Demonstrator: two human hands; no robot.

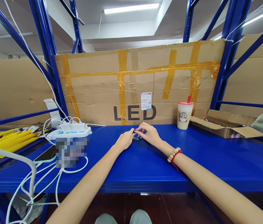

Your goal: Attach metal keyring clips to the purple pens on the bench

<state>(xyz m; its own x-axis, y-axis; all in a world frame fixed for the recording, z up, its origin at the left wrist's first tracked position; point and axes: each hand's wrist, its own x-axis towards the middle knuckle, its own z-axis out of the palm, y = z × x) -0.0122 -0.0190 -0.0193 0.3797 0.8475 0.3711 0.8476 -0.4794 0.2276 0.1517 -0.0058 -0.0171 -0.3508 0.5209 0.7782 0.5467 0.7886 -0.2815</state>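
My left hand (124, 139) and my right hand (150, 134) meet above the middle of the blue tabletop (131, 161), fingertips almost touching. Both are closed in a pinch on a small dark strand-like item (135, 129), partly hidden by the fingers. Below the fingertips, between the hands, small silvery metal pieces (137, 137) show, chain-like or clasp-like. Whether they hang from the dark item or lie on the table I cannot tell. Around my right wrist are a beaded bracelet (173, 154) and a red cord.
A white power strip (72, 133), a phone (46, 155) and tangled white cables (58, 174) occupy the left side. Yellow packaged items (10, 141) lie beyond. A drink cup (183, 116) and an open cardboard box (227, 124) stand right. A cardboard panel (94, 93) closes the back.
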